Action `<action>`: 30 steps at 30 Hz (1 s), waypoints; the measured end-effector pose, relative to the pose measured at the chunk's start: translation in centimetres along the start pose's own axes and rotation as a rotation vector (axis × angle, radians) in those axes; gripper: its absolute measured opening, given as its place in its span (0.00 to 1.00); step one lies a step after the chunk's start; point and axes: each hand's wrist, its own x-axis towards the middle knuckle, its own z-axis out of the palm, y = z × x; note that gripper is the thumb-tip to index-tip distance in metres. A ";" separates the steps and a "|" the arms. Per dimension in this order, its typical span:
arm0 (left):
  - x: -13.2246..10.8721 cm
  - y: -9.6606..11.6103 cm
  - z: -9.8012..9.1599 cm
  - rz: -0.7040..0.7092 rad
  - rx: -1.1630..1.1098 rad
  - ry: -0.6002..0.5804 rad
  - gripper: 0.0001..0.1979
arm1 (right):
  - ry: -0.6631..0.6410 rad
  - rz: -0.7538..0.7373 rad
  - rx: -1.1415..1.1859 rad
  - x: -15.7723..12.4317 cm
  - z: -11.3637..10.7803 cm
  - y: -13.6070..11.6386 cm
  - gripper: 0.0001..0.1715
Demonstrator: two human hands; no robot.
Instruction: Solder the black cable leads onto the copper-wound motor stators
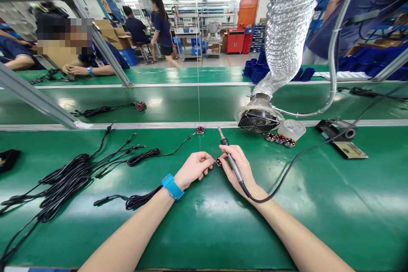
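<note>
My right hand [239,168] is closed around a soldering iron [234,163], its tip pointing up and away from me. The thumb and fingertips of that hand also touch a small round part [218,161] with copper-coloured dots, standing on the green bench. Opposite it, my left hand [196,168] pinches what looks like the end of a black cable [140,200] at the part's left side. The cable's coil lies left of my wrist, and its run under the hand is hidden. Just beyond, a round part with red [200,130] is joined to another coiled cable [143,157].
Bundled black cables [68,182] cover the bench's left. A fume extractor [259,120] hangs from a silver duct [287,21]. Beside it are round parts [280,138], a clear tape roll [291,129] and an iron stand [342,136]. The iron's cord crosses right. Co-workers sit across.
</note>
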 end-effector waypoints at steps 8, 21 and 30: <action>-0.5 0.7 0.3 0.030 0.018 -0.001 0.17 | -0.072 0.011 0.049 -0.5 0.9 0.7 0.25; -0.3 0.6 -0.5 0.096 0.116 -0.134 0.24 | -0.173 0.000 -0.110 -0.3 1.2 0.6 0.25; 0.0 0.8 -0.8 0.079 0.216 -0.191 0.26 | -0.132 0.042 -0.148 -0.7 1.2 0.4 0.26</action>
